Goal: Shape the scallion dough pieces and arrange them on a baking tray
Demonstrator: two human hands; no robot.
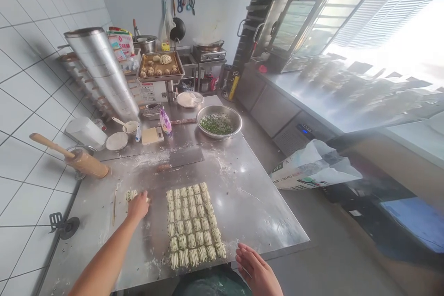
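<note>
My left hand is closed at the right side of a small dough roll flecked with green, on the left of the steel table; its fingertips are mostly hidden. Beside the roll lies a thin wooden stick. Close rows of similar shaped dough rolls cover the table in front of me, between my hands. My right hand is held off the near edge, right of the rows, fingers stretched out and holding nothing.
A cleaver lies flat beyond the rows. Further back are a bowl of chopped greens, a dough scraper or board and a purple packet. A large rolling pin lies left. A white sack stands right of the table.
</note>
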